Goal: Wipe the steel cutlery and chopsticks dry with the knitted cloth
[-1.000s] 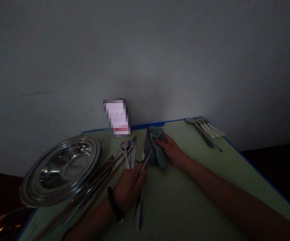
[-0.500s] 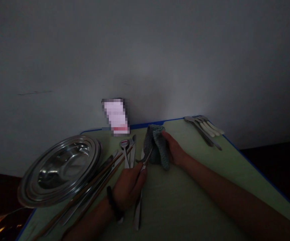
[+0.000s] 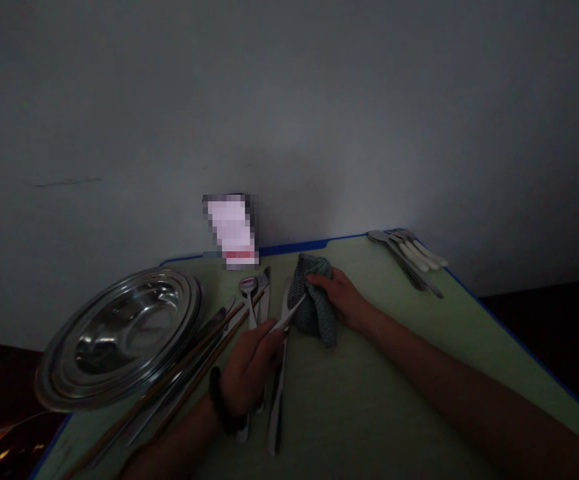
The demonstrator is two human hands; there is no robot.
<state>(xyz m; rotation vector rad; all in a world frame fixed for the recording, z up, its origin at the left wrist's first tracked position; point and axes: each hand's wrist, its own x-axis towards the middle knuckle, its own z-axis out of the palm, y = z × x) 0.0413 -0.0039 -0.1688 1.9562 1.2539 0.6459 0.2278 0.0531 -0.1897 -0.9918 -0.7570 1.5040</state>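
Note:
My left hand [image 3: 252, 363], a dark bracelet at its wrist, is closed on a slim, pale piece of cutlery [image 3: 294, 313]. Its far end disappears into a grey-green knitted cloth [image 3: 317, 313], so its kind is hidden. My right hand [image 3: 337, 293] grips that cloth, thumb on top, folding it over the cutlery's end. Under and beside my left hand lie a long metal utensil [image 3: 275, 427], a spoon [image 3: 248, 288] and a knife [image 3: 265, 300]. Further left, chopsticks [image 3: 179, 360] rest among more metal cutlery.
A stack of shiny metal plates [image 3: 59, 373] stands at the left edge of the green, blue-rimmed table [image 3: 369, 413]. At the far right lie spoons [image 3: 402, 260] and white-handled forks [image 3: 424, 257]. A phone [image 3: 234, 230] leans against the wall [image 3: 394, 120].
My right thumb has come over the cloth, which is now folded more closely around the cutlery's end. My left hand has shifted slightly left and turned.

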